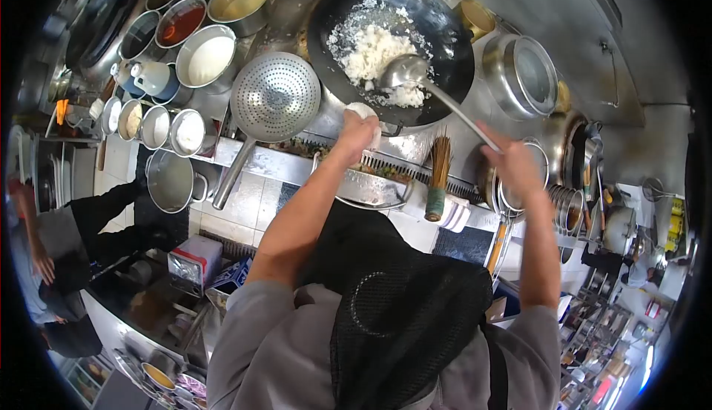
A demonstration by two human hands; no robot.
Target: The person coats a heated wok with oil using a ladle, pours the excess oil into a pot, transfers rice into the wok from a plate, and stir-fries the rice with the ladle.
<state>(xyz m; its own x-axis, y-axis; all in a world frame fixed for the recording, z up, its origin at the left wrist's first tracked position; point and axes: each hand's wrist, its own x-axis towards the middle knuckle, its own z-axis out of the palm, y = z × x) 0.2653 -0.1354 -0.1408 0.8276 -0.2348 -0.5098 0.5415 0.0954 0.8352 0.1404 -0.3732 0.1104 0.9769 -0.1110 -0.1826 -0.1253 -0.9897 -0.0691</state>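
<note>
White rice (377,53) lies in a large black wok (452,61), spread toward its far left side and broken into loose grains at the edges. My right hand (513,164) is closed around the handle of a metal ladle (404,73), whose bowl rests in the rice. At the wok's near rim, my left hand (359,134) grips a folded white cloth (365,112) against the edge. A big perforated strainer (275,97) lies left of the wok, its handle pointing toward me.
Metal pots of sauce (180,23) and white bowls of seasoning (188,131) stand at the left. A bamboo brush (438,176) lies on the near ledge, beside a metal strainer basket (371,189). Stacked metal pots (523,76) sit right. Another person (55,247) stands at far left.
</note>
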